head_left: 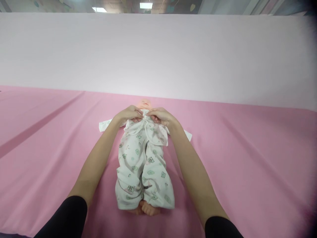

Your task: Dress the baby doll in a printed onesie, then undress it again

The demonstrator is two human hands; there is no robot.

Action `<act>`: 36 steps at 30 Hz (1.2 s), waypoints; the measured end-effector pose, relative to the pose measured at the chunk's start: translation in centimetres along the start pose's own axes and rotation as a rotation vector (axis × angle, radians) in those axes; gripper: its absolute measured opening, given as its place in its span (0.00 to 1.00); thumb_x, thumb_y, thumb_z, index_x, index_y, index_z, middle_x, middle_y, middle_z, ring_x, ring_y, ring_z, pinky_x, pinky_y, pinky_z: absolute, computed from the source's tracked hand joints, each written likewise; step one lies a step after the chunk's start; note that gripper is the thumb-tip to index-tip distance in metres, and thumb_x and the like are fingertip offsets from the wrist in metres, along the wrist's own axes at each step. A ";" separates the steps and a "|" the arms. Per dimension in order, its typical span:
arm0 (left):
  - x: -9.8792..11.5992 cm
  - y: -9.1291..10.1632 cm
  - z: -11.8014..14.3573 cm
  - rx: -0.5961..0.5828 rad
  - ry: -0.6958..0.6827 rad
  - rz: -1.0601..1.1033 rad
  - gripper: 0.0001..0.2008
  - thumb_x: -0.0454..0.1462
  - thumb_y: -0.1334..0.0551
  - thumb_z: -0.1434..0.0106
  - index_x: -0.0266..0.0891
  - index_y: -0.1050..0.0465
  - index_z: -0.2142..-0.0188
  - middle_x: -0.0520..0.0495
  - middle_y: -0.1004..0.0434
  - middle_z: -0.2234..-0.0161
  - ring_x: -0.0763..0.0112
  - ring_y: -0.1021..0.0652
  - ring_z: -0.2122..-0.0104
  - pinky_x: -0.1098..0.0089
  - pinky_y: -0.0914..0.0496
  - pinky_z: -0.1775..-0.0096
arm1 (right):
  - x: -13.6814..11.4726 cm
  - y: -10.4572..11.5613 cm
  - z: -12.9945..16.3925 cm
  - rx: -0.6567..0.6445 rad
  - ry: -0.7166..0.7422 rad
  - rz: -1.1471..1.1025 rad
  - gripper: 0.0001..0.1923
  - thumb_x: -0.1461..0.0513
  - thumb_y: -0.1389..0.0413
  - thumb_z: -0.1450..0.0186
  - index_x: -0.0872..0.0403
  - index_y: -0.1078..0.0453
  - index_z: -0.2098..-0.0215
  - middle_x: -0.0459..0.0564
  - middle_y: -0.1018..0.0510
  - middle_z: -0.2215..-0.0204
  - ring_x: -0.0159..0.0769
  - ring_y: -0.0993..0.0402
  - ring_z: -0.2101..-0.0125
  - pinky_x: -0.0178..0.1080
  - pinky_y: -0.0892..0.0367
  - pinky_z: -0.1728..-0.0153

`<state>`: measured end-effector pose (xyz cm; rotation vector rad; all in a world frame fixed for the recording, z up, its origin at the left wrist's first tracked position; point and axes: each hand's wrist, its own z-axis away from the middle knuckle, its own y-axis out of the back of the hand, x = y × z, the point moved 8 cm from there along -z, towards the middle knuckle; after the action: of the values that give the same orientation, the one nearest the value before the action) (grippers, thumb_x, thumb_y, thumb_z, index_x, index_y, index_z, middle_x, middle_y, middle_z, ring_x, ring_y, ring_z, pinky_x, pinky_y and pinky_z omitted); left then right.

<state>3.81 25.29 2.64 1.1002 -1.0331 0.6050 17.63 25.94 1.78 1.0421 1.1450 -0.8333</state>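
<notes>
Both hands meet at the collar of a baby doll's sleepsuit: the left hand (129,113) and the right hand (160,116) are each closed in a pinch on the fabric edges at the neckline, fingertips nearly touching at the centre front. The printed white sleepsuit (142,165) is on the baby doll (145,103), which lies on its back along the middle of the pink sheet, head away from the camera and bare feet (148,209) poking out of the legs nearest the wearer.

The step in hand looks to be the fastening of the top of the garment's front opening, judging by where the fingers grip; whether a snap or button sits between them cannot be made out. Below the hands the front placket appears to gape slightly, so the next move would likely call for lining up the two edges squarely and pressing them together, then working down the front.

The suit's sleeves spread out to either side under the forearms. The pink sheet (247,158) covers the whole work surface, and a pale wall panel (158,53) rises behind it, with ceiling lights (146,5) above.
</notes>
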 end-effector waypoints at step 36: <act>3.0 -2.8 3.4 -0.278 -0.033 -0.291 0.14 0.32 0.33 0.56 0.39 0.27 0.66 0.48 0.21 0.71 0.69 0.22 0.72 0.72 0.29 0.68 | -4.3 -4.0 5.8 -0.007 -0.042 1.055 0.09 0.65 0.42 0.44 0.55 0.37 0.79 0.50 0.31 0.84 0.41 0.26 0.74 0.35 0.37 0.75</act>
<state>6.21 20.87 4.47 0.9918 -0.9310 0.2022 14.75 19.24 5.60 1.3950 0.4201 -0.0041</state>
